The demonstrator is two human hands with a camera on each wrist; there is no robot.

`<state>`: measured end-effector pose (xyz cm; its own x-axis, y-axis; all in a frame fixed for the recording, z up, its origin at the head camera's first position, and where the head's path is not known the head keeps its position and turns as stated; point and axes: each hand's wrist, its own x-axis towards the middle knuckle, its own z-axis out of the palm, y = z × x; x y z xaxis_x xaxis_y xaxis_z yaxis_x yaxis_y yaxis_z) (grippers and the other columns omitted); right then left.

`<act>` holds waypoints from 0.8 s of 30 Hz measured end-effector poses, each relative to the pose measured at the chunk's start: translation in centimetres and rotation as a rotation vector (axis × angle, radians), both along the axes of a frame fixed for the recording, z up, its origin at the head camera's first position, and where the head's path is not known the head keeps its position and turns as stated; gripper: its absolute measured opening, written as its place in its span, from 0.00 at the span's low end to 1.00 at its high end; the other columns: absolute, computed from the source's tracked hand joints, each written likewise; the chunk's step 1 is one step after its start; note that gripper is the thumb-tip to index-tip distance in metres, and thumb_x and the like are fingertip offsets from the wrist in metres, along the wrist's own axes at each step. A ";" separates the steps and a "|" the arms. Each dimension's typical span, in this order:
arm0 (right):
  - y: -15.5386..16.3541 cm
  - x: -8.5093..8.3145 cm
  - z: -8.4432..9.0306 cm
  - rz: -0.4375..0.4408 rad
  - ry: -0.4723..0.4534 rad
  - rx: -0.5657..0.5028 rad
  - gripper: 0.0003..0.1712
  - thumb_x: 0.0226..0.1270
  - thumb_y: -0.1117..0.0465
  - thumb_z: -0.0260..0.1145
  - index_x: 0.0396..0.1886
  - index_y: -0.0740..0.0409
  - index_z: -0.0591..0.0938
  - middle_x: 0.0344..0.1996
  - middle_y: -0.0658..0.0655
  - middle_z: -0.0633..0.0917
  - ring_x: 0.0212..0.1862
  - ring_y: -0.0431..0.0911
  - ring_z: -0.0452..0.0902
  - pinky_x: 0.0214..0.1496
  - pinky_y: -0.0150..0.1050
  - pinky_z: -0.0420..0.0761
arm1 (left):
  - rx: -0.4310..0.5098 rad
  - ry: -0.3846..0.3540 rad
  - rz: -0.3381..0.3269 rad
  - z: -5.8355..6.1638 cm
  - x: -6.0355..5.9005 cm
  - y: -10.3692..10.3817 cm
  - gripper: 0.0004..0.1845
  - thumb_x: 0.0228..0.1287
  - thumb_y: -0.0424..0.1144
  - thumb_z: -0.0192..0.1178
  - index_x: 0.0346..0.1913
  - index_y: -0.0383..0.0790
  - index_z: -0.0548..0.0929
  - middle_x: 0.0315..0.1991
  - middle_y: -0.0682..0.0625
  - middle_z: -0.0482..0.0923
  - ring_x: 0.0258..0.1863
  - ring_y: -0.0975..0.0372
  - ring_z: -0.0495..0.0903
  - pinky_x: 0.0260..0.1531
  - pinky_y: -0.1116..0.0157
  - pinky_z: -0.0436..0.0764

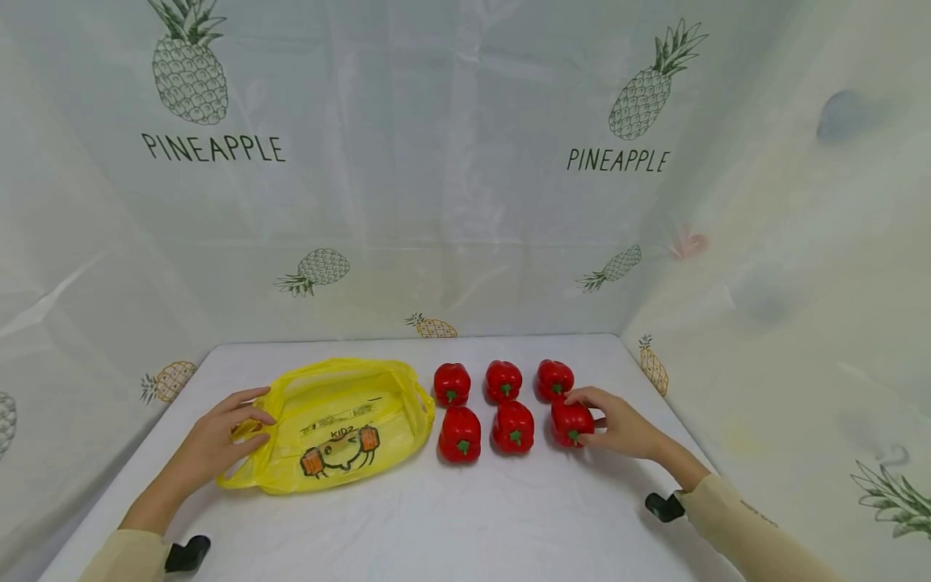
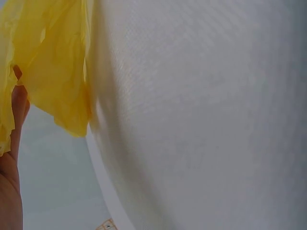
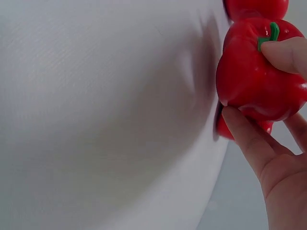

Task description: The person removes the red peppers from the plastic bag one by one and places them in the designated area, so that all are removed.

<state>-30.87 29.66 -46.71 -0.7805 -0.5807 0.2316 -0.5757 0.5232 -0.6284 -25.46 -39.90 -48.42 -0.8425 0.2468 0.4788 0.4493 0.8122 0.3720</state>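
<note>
- Right hand [image 1: 618, 427] curls fingers + thumb round front-right red pepper [image 1: 570, 423]; pepper looks to sit on the desk [image 1: 509, 517] or barely off it, can't tell which. Right wrist view confirms: thumb on top by the green stem, fingers [image 3: 244, 136] under the side.
- Left hand [image 1: 218, 440] on left edge of yellow bag [image 1: 334, 432], fingers bent over the rim, seems to pinch the plastic; left wrist view shows only a fingertip against a yellow fold, so grip not fully clear.
- Bag lies flat on desk, mouth toward the back, handles up by the rear; nothing red visible inside.
- 6 peppers total in 2 rows of 3, just right of bag. Other 5 [image 1: 460, 434] untouched, standing stem up.
- Progress, my read: very start. 0 peppers bagged, 1st one gripped, bag held ready but not opened wide.
- Left to do: all 6 into bag.
</note>
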 end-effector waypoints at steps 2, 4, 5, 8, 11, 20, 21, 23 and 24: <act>0.0 0.0 -0.2 0.001 -0.006 -0.001 0.35 0.62 0.70 0.79 0.67 0.53 0.76 0.65 0.59 0.80 0.65 0.64 0.78 0.50 0.41 0.91 | 0.002 -0.002 0.001 0.0 0.0 0.0 0.17 0.53 0.31 0.82 0.42 0.53 0.89 0.70 0.41 0.75 0.65 0.40 0.75 0.57 0.94 0.52; 0.0 -0.1 -0.3 0.003 -0.012 -0.004 0.35 0.62 0.69 0.80 0.67 0.53 0.76 0.65 0.59 0.80 0.65 0.64 0.77 0.50 0.42 0.91 | 0.007 -0.002 0.002 0.0 0.0 0.0 0.17 0.53 0.31 0.82 0.42 0.53 0.89 0.70 0.41 0.75 0.65 0.40 0.75 0.57 0.94 0.52; 0.0 -0.1 -0.4 0.004 -0.015 -0.006 0.35 0.62 0.69 0.80 0.67 0.53 0.76 0.65 0.59 0.80 0.65 0.64 0.77 0.50 0.42 0.91 | 0.009 -0.005 -0.001 0.0 0.0 -0.1 0.17 0.53 0.31 0.82 0.42 0.52 0.89 0.70 0.41 0.75 0.65 0.40 0.75 0.58 0.94 0.52; 0.1 -0.2 -0.7 0.003 -0.019 -0.005 0.36 0.62 0.68 0.80 0.68 0.52 0.76 0.65 0.59 0.80 0.65 0.63 0.77 0.51 0.44 0.91 | -0.001 -0.002 0.004 0.0 0.0 -0.1 0.17 0.53 0.31 0.82 0.42 0.53 0.89 0.70 0.41 0.75 0.65 0.40 0.75 0.57 0.94 0.52; 0.1 -0.3 -0.9 -0.001 -0.021 -0.004 0.36 0.61 0.68 0.80 0.68 0.52 0.76 0.65 0.59 0.80 0.65 0.63 0.77 0.52 0.45 0.91 | -0.011 0.002 0.008 -0.1 -0.1 -0.1 0.18 0.52 0.30 0.82 0.42 0.53 0.89 0.71 0.41 0.75 0.65 0.41 0.76 0.57 0.94 0.51; 0.1 -0.3 -1.0 -0.009 -0.022 0.007 0.36 0.62 0.68 0.80 0.69 0.52 0.76 0.66 0.59 0.80 0.65 0.64 0.77 0.53 0.46 0.91 | -0.005 -0.005 0.009 0.1 0.1 -0.1 0.17 0.53 0.31 0.82 0.41 0.52 0.89 0.71 0.41 0.75 0.65 0.41 0.76 0.57 0.94 0.54; 0.1 -0.3 -0.9 -0.011 -0.020 0.011 0.36 0.62 0.68 0.80 0.69 0.52 0.76 0.66 0.59 0.80 0.65 0.64 0.78 0.53 0.46 0.91 | -0.007 -0.001 0.011 0.0 0.1 -0.1 0.17 0.53 0.31 0.82 0.41 0.53 0.89 0.71 0.41 0.75 0.65 0.41 0.76 0.57 0.94 0.54; 0.1 -0.3 -0.9 -0.014 -0.019 0.018 0.37 0.62 0.68 0.80 0.69 0.52 0.76 0.66 0.59 0.80 0.65 0.63 0.78 0.53 0.46 0.90 | -0.008 0.001 0.010 0.0 0.1 -0.1 0.17 0.52 0.30 0.82 0.41 0.53 0.89 0.71 0.41 0.75 0.65 0.40 0.76 0.57 0.94 0.52; 0.0 -0.3 -0.9 -0.015 -0.019 0.022 0.37 0.62 0.68 0.80 0.69 0.52 0.76 0.66 0.60 0.80 0.65 0.63 0.78 0.53 0.46 0.90 | -0.008 0.000 0.006 -0.1 0.1 -0.1 0.18 0.52 0.30 0.82 0.41 0.52 0.89 0.71 0.41 0.75 0.65 0.40 0.75 0.57 0.94 0.51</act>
